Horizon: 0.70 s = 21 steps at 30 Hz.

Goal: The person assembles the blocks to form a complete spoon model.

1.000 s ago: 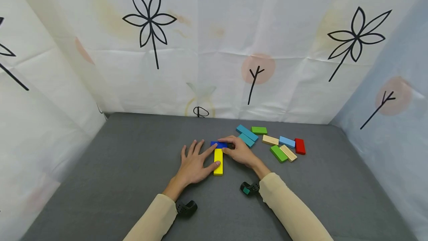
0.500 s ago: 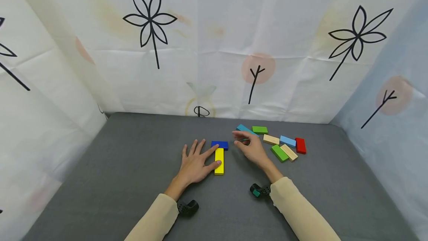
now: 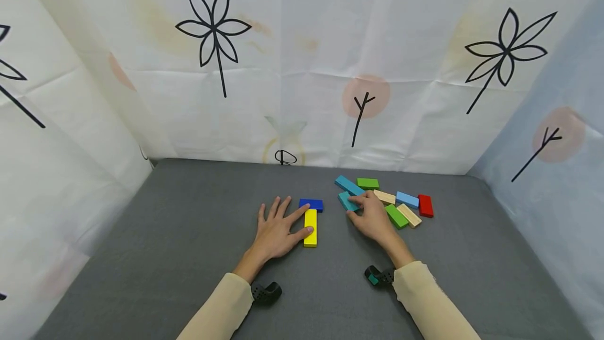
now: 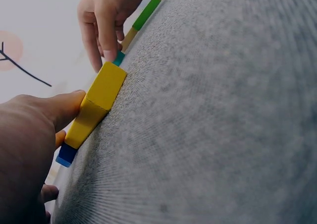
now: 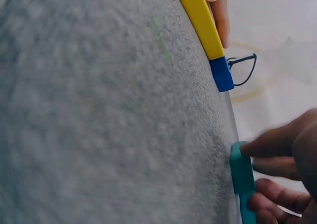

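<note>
In the head view a yellow block (image 3: pixel 310 227) stands lengthwise against a dark blue block (image 3: pixel 311 204) lying across its far end, like a T. My left hand (image 3: pixel 275 234) lies spread at their left. Its thumb touches the yellow block's side, and its index fingertip is where the two blocks meet. My right hand (image 3: pixel 375 218) is at a teal block (image 3: pixel 346 201), with thumb and fingers bent about it; the right wrist view shows fingertips on the teal block (image 5: pixel 241 169). Part of that block is hidden under the hand.
Beside the teal block lies a longer blue block (image 3: pixel 349 185). Farther right are two green blocks, one at the back (image 3: pixel 367 183), two plain wood blocks, one slanting (image 3: pixel 408 215), a light blue block (image 3: pixel 407 200) and a red block (image 3: pixel 425 206). A printed cloth (image 3: pixel 302 67) hangs behind the grey table.
My right hand has left the dark blue block, moved right and come down onto the teal block. My left hand stays in place by the yellow and dark blue blocks.
</note>
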Each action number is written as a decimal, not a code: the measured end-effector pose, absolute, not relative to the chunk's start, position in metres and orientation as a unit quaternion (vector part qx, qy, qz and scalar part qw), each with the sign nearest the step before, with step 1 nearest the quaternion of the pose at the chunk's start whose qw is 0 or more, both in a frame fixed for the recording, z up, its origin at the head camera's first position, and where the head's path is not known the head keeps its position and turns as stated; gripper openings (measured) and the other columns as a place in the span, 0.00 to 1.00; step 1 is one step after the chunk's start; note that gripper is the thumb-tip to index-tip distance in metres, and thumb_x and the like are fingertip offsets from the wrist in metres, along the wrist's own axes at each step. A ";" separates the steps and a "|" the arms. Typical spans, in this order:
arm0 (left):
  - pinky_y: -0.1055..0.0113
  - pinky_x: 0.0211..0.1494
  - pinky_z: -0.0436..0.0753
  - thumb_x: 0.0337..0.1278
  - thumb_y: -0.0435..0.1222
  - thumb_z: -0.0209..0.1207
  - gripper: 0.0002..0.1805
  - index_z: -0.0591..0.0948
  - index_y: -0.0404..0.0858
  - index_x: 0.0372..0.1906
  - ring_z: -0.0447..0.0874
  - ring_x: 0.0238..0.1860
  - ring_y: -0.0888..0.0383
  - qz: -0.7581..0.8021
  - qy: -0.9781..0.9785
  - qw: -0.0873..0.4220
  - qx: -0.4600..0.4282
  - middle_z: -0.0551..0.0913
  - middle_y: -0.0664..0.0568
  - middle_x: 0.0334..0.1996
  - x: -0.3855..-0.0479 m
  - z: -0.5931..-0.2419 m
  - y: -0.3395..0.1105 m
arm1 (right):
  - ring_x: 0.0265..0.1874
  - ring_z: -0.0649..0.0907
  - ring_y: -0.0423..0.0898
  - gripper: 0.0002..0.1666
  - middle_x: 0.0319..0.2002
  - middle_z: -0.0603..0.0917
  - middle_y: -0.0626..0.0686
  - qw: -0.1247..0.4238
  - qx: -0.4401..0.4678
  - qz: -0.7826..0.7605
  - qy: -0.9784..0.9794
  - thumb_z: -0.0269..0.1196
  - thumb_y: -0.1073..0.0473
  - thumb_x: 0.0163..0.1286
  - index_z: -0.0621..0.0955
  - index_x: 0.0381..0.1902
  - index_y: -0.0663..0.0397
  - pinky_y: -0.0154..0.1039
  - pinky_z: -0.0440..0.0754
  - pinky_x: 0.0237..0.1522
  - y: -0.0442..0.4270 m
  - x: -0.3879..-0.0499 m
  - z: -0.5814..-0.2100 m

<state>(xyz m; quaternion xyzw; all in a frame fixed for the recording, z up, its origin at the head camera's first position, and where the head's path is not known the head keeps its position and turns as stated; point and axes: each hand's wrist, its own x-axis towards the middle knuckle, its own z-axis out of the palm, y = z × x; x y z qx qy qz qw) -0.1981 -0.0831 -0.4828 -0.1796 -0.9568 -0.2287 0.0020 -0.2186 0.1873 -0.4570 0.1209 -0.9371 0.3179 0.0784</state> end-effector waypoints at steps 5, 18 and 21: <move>0.31 0.74 0.35 0.68 0.67 0.49 0.36 0.67 0.61 0.77 0.43 0.80 0.37 -0.225 -0.959 -0.002 -0.176 0.57 0.43 0.79 -0.199 -0.483 -0.083 | 0.38 0.76 0.51 0.31 0.52 0.75 0.62 0.043 0.152 0.316 -0.936 0.73 0.59 0.64 0.80 0.63 0.63 0.48 0.75 0.40 0.190 -0.222 -0.456; 0.32 0.74 0.34 0.68 0.68 0.47 0.37 0.66 0.62 0.77 0.42 0.80 0.38 -0.219 -0.961 -0.013 -0.171 0.56 0.44 0.79 -0.200 -0.482 -0.082 | 0.30 0.72 0.44 0.40 0.42 0.77 0.55 -0.071 0.232 0.345 -0.907 0.71 0.61 0.68 0.68 0.72 0.70 0.42 0.73 0.36 0.200 -0.236 -0.452; 0.32 0.74 0.33 0.68 0.68 0.48 0.37 0.65 0.62 0.77 0.42 0.80 0.38 -0.220 -0.960 -0.014 -0.170 0.56 0.44 0.79 -0.199 -0.483 -0.083 | 0.32 0.73 0.46 0.38 0.44 0.77 0.56 -0.065 0.219 0.346 -0.910 0.73 0.59 0.66 0.72 0.68 0.68 0.43 0.73 0.37 0.199 -0.232 -0.452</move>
